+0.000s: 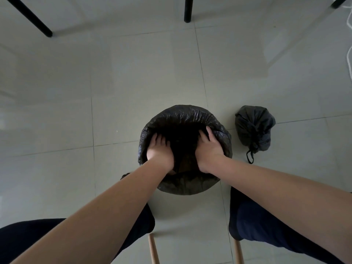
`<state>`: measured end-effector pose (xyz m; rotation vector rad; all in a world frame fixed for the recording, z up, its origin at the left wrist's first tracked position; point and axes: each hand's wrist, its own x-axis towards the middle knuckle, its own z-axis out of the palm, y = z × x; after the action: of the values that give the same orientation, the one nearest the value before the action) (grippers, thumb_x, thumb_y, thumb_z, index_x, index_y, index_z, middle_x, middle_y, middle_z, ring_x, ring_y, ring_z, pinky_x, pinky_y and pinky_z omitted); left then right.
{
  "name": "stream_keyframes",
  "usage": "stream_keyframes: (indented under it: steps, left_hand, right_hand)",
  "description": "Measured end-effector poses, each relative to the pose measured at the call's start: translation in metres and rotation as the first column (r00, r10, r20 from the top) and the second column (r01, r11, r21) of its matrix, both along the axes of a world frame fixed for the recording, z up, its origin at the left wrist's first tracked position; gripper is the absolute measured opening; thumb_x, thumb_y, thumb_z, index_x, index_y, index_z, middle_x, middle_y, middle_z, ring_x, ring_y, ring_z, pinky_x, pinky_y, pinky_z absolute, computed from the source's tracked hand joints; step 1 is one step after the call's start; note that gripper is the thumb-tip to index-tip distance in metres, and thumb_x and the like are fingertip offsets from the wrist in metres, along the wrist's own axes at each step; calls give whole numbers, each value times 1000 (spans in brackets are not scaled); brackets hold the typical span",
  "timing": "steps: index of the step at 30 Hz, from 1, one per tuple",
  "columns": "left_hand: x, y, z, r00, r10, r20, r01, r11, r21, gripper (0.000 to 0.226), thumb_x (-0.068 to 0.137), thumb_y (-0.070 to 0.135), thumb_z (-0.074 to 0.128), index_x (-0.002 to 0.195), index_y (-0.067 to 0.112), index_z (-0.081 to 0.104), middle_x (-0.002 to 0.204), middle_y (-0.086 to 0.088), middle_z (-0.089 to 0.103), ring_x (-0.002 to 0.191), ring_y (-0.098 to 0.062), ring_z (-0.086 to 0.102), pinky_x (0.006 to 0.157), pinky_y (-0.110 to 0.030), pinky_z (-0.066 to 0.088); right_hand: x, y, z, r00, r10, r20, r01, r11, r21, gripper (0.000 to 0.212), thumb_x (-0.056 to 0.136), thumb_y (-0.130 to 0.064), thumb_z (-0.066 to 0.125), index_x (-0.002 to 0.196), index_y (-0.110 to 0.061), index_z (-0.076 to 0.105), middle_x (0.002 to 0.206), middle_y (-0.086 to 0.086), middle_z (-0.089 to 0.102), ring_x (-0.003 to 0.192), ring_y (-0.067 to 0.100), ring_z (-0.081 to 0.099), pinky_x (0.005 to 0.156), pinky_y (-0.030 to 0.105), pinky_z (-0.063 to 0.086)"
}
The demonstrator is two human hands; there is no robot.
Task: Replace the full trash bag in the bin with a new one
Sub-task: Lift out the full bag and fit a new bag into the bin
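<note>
Bin point(190, 185): stands on the tiled floor point(95, 92) between your knees, lined with a new bag point(182, 115) whose edge is folded over the rim.
Left hand point(160, 151): yours, inside the bin mouth, fingers spread flat against the liner's left inner side, gripping nothing.
Right hand point(209, 149): yours, pressed open on the liner's right inner side, thumb up by the rim.
Full bag point(254, 128): tied shut, lying on the floor just right of the bin, apart from it.
Table legs point(188, 8): black, at the far edge.
</note>
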<state>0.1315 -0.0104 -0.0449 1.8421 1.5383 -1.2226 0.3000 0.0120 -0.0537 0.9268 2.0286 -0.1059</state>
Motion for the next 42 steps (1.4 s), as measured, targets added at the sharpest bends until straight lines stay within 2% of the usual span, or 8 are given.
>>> stream_keyframes:
  steps: [5, 10, 13, 19, 26, 35, 39, 42]
  left_hand:
    - [11, 17, 1, 929, 200, 311, -238, 967, 90, 40, 107, 20, 55, 147, 13, 60, 152, -13, 56, 142, -33, 51, 122, -43, 38]
    - [3, 9, -29, 982, 62, 177, -81, 991, 103, 83, 102, 45, 60, 170, 16, 21, 176, -17, 17, 164, -35, 11, 131, -51, -7]
    - [-2, 0, -34, 997, -74, -26, 75, 997, 32, 102, 99, 69, 50, 172, 16, 2, 178, -19, -2, 164, -36, -11, 124, -55, -23]
    - [-4, -3, -29, 984, -146, -105, 146, 989, -5, 99, 101, 74, 38, 170, 21, -8, 177, -19, -14, 163, -37, -19, 125, -56, -24]
    - [9, 7, -29, 994, -13, 111, 8, 999, 48, 96, 101, 70, 46, 172, 19, 6, 179, -13, 0, 165, -31, -5, 131, -48, -10]
    - [-3, -1, -42, 979, -170, -113, 168, 985, -28, 112, 93, 85, 39, 171, 18, -6, 178, -17, -9, 164, -33, -15, 126, -52, -21]
    - [1, 3, -39, 971, -189, -149, 180, 981, -71, 106, 98, 78, 37, 170, 14, -7, 178, -15, -11, 164, -32, -16, 126, -52, -21]
    - [5, 8, -34, 977, -161, -140, 152, 986, -74, 97, 103, 68, 36, 170, 13, -6, 178, -15, -10, 164, -32, -14, 126, -52, -20]
  right_hand:
    - [-10, 1, 9, 921, -137, -365, 143, 990, -9, 37, 102, -15, 44, 132, -10, 64, 142, 15, 56, 139, 39, 38, 118, 48, 31]
    - [-1, 3, -21, 1000, -15, -16, 16, 999, 39, 70, 103, -42, 31, 164, -12, 18, 171, 15, 16, 158, 41, -4, 121, 62, -18]
    - [8, 2, -36, 991, 16, 132, -22, 999, 46, 87, 98, -62, 26, 165, -13, 1, 173, 14, -1, 157, 39, -17, 118, 61, -23]
    - [7, 3, -33, 993, 47, 110, -51, 998, 29, 98, 94, -73, 26, 164, -11, -3, 173, 12, -1, 158, 37, -16, 119, 60, -22]
    - [-3, -1, -24, 944, -140, -300, 135, 990, -39, 61, 104, -26, 33, 162, -7, 25, 169, 16, 24, 158, 38, 7, 129, 51, 2]
    - [4, -1, -56, 940, 102, 325, -97, 995, -30, 99, 89, -80, 15, 164, -21, -10, 174, 11, -6, 157, 38, -18, 84, 73, -44]
    - [3, 0, -57, 932, 74, 355, -50, 996, -76, 99, 88, -81, 19, 164, -26, -11, 174, 11, -6, 157, 38, -18, 75, 77, -44]
    - [6, 0, -51, 965, 66, 254, -51, 997, -66, 90, 93, -72, 23, 165, -26, -4, 173, 13, -2, 157, 38, -16, 93, 71, -42]
